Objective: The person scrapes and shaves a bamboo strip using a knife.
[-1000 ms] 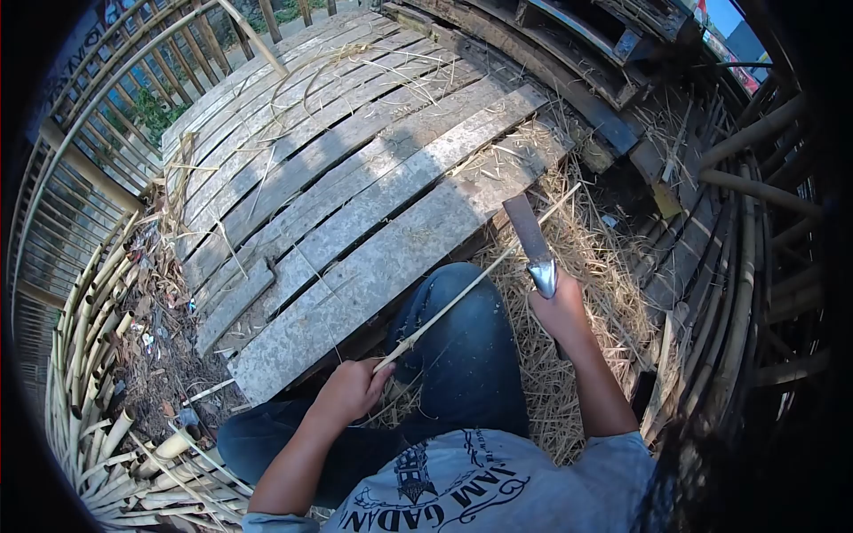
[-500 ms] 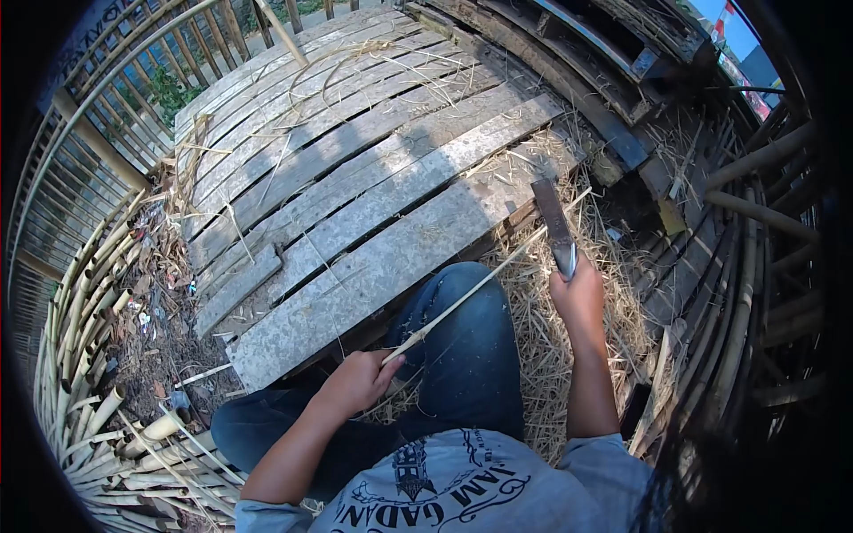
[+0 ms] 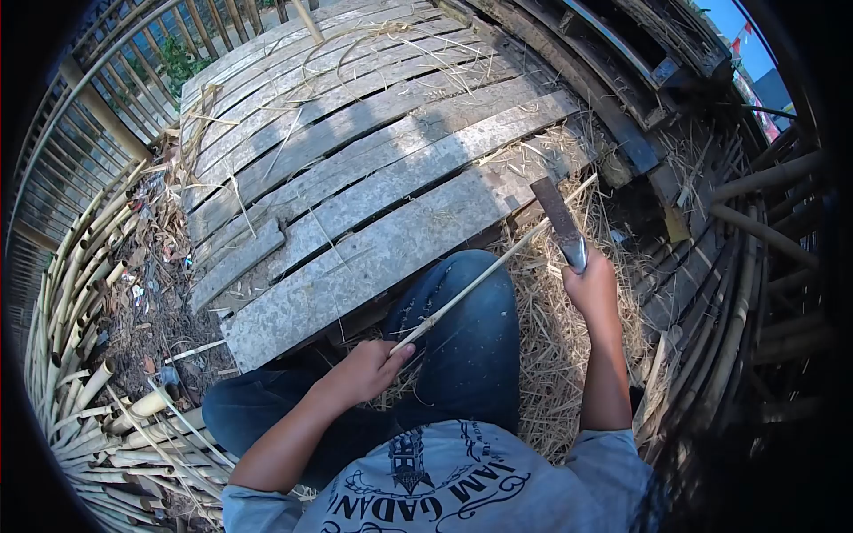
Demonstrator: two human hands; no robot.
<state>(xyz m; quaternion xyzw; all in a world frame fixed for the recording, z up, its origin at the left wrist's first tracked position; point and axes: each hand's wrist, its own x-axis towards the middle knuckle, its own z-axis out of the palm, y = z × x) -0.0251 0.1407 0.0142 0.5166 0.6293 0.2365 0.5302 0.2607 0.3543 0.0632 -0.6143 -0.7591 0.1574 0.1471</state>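
My left hand (image 3: 369, 370) is closed around the near end of a thin bamboo strip (image 3: 471, 289). The strip slants up to the right across my raised knee, its far end beyond the blade. In my right hand (image 3: 589, 280) is a machete-like knife with a broad, rusty, square-ended blade (image 3: 554, 209). The blade points up and to the left, crossing over the far part of the strip. Whether blade and strip touch, I cannot tell. The knife's handle is hidden inside my fist.
A slatted wooden platform (image 3: 355, 258) lies in front, with loose strips on it. Shavings (image 3: 551, 355) cover the ground by my right leg. Cut bamboo poles (image 3: 133, 413) are piled at left, below a bamboo fence (image 3: 107, 115). More poles (image 3: 724, 302) lean at right.
My right hand and the knife have shifted slightly right in view. My left hand still grips the strip, a little higher in the picture. The whole view has moved slightly.
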